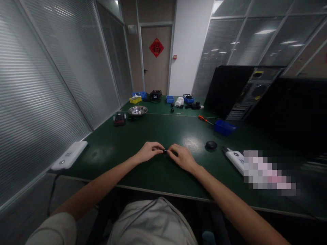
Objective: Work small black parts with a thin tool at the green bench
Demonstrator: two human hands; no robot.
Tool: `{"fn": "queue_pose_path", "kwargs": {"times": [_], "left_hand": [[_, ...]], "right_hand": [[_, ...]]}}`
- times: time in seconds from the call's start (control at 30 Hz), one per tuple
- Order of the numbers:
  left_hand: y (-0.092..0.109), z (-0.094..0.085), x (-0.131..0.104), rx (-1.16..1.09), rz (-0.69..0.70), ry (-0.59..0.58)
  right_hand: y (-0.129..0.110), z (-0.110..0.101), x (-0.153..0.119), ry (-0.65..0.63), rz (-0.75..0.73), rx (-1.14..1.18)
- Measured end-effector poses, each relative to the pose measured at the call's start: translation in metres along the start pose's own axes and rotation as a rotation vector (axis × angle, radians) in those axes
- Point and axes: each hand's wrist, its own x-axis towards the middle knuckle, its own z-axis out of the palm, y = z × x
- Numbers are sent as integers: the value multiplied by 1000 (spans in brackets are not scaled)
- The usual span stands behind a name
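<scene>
Between my two hands is a small black part (165,151), low over the green table (122,143) near its front edge. It is too small to name more exactly. My left hand (150,151) pinches its left end between thumb and fingers. From the other side, the thumb and fingertips of my right hand (182,156) close on its right end. A round black object (211,145), smooth and domed, lies on the table to the right of my right hand.
To the right stand a blue bin (225,127), an orange-handled screwdriver (205,120) and a white device (235,160). Another white device (70,156) lies at the left edge. Farther back are a metal bowl (138,111), a yellow tray (135,99) and a black computer case (227,88).
</scene>
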Motion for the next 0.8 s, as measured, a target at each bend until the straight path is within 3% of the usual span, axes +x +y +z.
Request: {"fn": "queue_pose_path", "kwargs": {"times": [0.23, 0.63, 0.8], "left_hand": [[8, 2, -2, 191, 116, -38], [3, 8, -1, 40, 112, 9], [0, 3, 1, 115, 148, 66]], "right_hand": [[-7, -1, 0, -70, -38, -157], [-7, 3, 0, -59, -47, -138], [-8, 2, 0, -66, -32, -147]]}}
